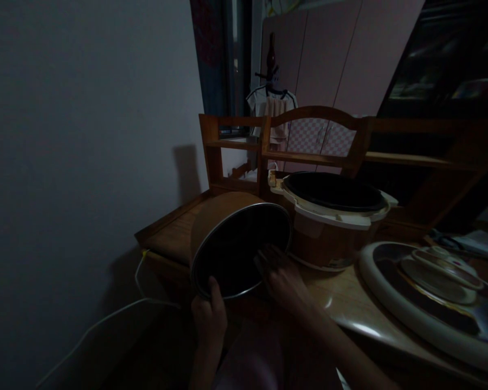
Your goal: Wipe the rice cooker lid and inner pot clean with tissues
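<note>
A rice cooker inner pot (223, 208), golden brown outside and dark inside, is tilted with its mouth facing me at the table's front edge. My left hand (210, 311) grips its near rim, thumb inside and fingers under the outside. Reaching over the right side of the rim, my right hand (283, 279) has its fingers bent at the dark interior. Something small and pale shows at those fingertips, too dim to name. Just right of the pot stands the rice cooker body (321, 246), lidless, with a dark round opening and a cream rim.
The large round cooker lid (374, 271) lies on the table (323, 292) at the right. A wooden shelf rack (315, 157) runs along the table's back. At the left are a wall (85, 135) and a hanging white cord (117, 311). Clothes hang before pink cabinets behind.
</note>
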